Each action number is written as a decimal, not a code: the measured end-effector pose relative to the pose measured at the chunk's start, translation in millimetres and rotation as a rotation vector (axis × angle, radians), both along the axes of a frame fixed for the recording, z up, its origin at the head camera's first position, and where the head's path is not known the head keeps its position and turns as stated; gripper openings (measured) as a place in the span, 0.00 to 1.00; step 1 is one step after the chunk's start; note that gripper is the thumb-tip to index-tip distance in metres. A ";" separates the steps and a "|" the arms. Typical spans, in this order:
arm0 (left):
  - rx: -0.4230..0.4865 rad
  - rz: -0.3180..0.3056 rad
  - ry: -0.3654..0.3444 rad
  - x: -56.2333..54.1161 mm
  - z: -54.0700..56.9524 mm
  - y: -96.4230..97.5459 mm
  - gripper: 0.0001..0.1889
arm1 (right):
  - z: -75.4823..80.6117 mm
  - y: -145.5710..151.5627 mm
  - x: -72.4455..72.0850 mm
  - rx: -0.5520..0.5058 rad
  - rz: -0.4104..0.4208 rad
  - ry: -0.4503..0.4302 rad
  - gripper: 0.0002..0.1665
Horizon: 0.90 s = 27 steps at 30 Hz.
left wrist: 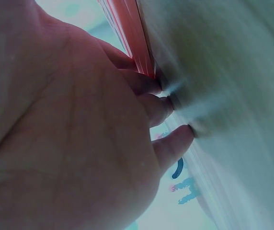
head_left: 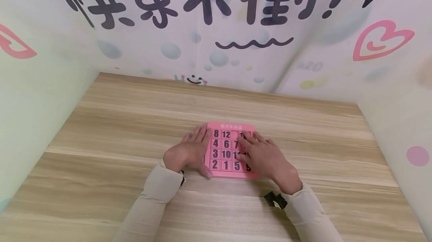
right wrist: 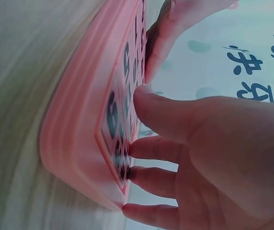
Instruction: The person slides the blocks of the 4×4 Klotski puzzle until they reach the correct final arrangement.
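A pink number slide puzzle (head_left: 231, 175) lies flat on the wooden table, its black-numbered square tiles set in a frame. One gap shows in the top row, right of the 12 tile (head_left: 226, 134). Along the puzzle's left edge rests my left hand (head_left: 192, 152), fingers extended and thumb by the lower left corner. In the left wrist view its fingertips reach down to the table beside the pink frame (left wrist: 136, 43). My right hand (head_left: 264, 156) lies over the right side, with fingertips and thumb (right wrist: 161, 108) touching the tiles. It covers several right-hand tiles.
The wooden table (head_left: 111, 122) extends around the puzzle on all sides. Behind it stands a white printed wall (head_left: 189, 54) with large black characters, and pale side panels flank the table. Black straps (head_left: 276, 200) show at the cuffs of the light sleeves.
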<state>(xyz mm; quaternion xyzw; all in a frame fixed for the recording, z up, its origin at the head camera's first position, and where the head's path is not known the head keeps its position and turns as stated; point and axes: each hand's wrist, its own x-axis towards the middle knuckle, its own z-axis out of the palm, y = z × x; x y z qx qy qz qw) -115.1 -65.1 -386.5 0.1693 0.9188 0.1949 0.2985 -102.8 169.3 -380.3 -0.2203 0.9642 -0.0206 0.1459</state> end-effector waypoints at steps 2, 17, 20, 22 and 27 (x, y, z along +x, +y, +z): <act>0.000 0.000 0.000 0.0 0.2 0.0 0.74 | 0.3 0.1 -0.1 0.000 0.000 0.002 0.37; -0.016 0.003 -0.011 -0.2 0.2 -0.1 0.74 | 2.0 1.4 0.6 0.010 -0.017 -0.009 0.38; -0.019 -0.001 -0.010 -0.4 0.2 0.0 0.74 | 2.2 1.9 0.7 0.012 -0.019 -0.016 0.38; -0.022 -0.004 -0.010 -0.5 0.0 0.3 0.74 | 2.1 2.4 0.7 0.014 -0.021 -0.022 0.38; -0.026 -0.008 -0.005 -0.5 -0.7 0.1 0.74 | 1.8 3.8 -0.2 0.019 -0.016 -0.028 0.38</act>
